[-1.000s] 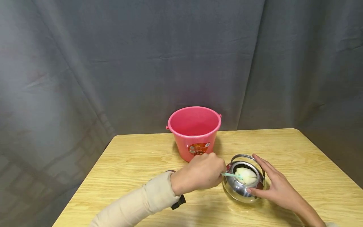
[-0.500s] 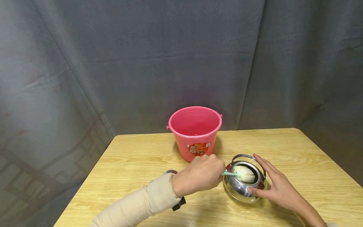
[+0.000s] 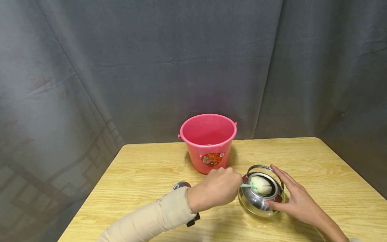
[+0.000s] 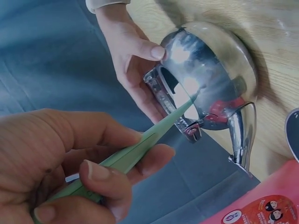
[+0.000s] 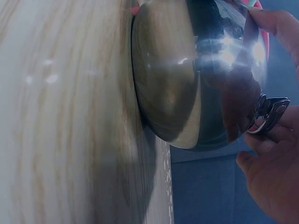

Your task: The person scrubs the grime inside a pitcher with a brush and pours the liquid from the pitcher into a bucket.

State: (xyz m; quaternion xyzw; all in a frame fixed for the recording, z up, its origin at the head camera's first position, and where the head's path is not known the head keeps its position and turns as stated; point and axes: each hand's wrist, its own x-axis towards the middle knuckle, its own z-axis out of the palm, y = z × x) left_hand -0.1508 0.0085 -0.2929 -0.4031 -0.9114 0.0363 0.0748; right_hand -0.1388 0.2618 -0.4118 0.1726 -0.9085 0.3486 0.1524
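My left hand [image 3: 215, 189] grips the pale green handle [image 4: 140, 147] of a brush with a whitish, sponge-like head [image 3: 261, 186]. That head sits in the round top opening of a shiny steel kettle [image 3: 255, 201]; its lower part is hidden inside. The kettle stands on the table, its spout [image 4: 240, 137] towards the left hand's side. On the kettle's right, my right hand [image 3: 297, 203] holds it, thumb [image 4: 149, 50] against the upper body and fingers by the raised loop handle [image 3: 260, 166].
A pink bucket [image 3: 196, 153] with an orange label stands behind the hands, near the table's back edge. Partly covered by the left sleeve [image 3: 151, 218] is a round, shiny metal piece [image 3: 182, 184]. Grey cloth [image 3: 181, 67] hangs behind the wooden table [image 3: 145, 168].
The brush head has shifted and turned slightly within the kettle's opening. My left hand has moved a little to the right. The right hand and kettle stay almost in place.
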